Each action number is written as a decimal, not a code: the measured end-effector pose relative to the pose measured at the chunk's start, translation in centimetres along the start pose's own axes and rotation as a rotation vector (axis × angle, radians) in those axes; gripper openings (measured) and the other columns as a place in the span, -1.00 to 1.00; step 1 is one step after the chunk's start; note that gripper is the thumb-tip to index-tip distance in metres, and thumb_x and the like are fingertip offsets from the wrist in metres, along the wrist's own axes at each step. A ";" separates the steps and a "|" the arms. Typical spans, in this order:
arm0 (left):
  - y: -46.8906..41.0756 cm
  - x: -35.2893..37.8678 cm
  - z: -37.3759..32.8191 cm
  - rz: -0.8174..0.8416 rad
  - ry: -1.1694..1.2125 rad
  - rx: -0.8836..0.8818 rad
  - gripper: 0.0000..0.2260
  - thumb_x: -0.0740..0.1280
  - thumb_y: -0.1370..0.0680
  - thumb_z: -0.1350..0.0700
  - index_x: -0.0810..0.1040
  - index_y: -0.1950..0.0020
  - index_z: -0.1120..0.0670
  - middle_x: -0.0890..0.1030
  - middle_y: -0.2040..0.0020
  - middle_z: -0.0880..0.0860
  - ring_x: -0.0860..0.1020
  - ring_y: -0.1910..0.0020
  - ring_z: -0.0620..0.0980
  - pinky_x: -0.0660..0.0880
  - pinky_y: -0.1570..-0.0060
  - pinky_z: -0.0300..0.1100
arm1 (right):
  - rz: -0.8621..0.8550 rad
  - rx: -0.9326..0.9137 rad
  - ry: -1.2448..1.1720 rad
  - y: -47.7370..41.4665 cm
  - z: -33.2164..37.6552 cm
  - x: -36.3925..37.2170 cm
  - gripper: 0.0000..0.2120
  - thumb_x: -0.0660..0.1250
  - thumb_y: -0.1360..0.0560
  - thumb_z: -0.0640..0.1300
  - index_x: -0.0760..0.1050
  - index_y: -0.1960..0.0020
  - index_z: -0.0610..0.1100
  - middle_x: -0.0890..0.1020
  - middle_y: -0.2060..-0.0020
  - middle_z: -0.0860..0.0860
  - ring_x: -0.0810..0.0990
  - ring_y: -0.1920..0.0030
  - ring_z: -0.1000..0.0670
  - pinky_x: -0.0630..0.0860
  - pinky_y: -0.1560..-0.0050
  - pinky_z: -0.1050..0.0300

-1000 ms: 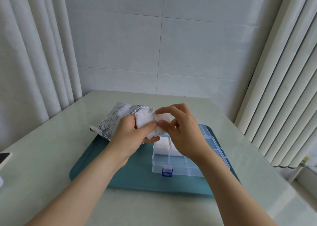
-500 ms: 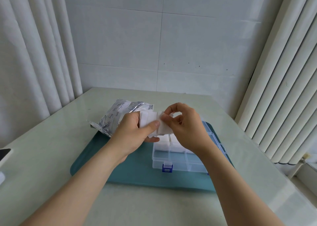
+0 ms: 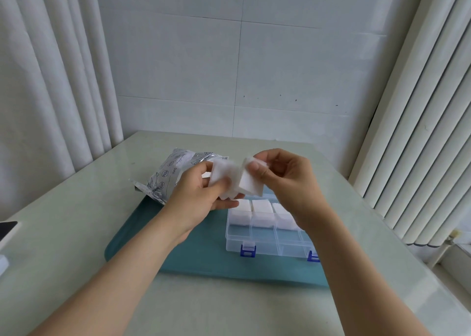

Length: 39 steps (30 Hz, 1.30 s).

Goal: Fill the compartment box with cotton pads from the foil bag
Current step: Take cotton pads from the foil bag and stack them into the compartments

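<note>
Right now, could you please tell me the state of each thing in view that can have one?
Bag: lying on its side, crumpled.
Box: open; far compartments hold pads, nearer ones empty.
Latches: undone.
Left hand: grips a stack of pads.
Right hand: pinches a thin wad beside that stack.
Mat: flat under the box.

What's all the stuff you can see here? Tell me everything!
pale green table: one, under everything.
teal mat: one, teal, on the table.
clear plastic compartment box: one, see-through with blue latches, on the mat.
crinkly silver foil bag: one, silver with grey print, at the mat's far left corner.
square white cotton pads: too many to count, white, a bunch in each hand, more in the box's far compartments.
left hand: grips pads.
right hand: pinches pads.
</note>
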<state>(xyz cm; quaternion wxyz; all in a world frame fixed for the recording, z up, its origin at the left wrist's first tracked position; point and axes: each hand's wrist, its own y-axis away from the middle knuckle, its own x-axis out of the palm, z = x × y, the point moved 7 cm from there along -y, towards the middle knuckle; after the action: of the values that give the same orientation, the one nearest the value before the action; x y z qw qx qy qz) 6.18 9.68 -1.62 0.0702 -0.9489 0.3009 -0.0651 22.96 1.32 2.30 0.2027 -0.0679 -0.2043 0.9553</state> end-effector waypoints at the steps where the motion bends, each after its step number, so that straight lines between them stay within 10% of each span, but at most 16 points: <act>1: 0.0 0.1 0.1 0.010 0.004 -0.008 -0.82 0.35 -0.70 0.24 0.59 -0.30 0.16 0.73 -0.11 0.25 0.75 -0.06 0.20 0.70 -0.08 0.03 | 0.028 0.004 0.010 0.1 0.0 0.3 -0.87 0.54 -0.53 -0.18 0.67 -0.03 -0.22 0.74 0.16 -0.08 0.67 0.19 0.02 0.57 0.17 0.20; 16: 0.5 2.1 -0.1 0.209 0.029 0.021 -0.74 0.22 -0.75 0.18 0.59 -0.39 0.18 0.71 -0.21 0.23 0.69 -0.23 0.17 0.64 -0.25 0.07 | -0.031 -0.094 0.322 0.7 0.7 1.5 -0.91 0.56 -0.51 -0.20 0.71 0.00 -0.09 0.73 0.21 0.01 0.71 0.31 -0.11 0.68 0.27 -0.11; 26: 0.1 1.2 -0.3 0.091 0.252 -0.019 -0.75 0.18 -0.75 0.26 0.56 -0.36 0.23 0.71 -0.23 0.24 0.70 -0.21 0.21 0.65 -0.23 0.07 | 0.109 0.105 0.176 0.9 -0.4 1.7 -0.85 0.39 -0.59 -0.31 0.74 0.00 -0.16 0.76 0.21 0.04 0.67 0.20 0.13 0.56 0.13 0.30; 39: -0.3 -0.2 -0.2 -0.078 0.325 -0.018 -0.77 0.21 -0.75 0.20 0.59 -0.31 0.26 0.71 -0.23 0.22 0.71 -0.21 0.17 0.64 -0.24 0.05 | -0.052 0.077 0.142 0.2 -0.7 0.7 -0.84 0.34 -0.68 -0.16 0.71 -0.13 -0.07 0.77 0.07 0.01 0.70 0.18 0.07 0.62 0.12 0.18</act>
<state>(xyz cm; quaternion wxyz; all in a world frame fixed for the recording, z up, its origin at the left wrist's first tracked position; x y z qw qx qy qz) 6.13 10.03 -1.36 0.0095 -0.9374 0.2717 -0.2178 22.38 1.68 1.49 0.2438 -0.1225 -0.1542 0.9496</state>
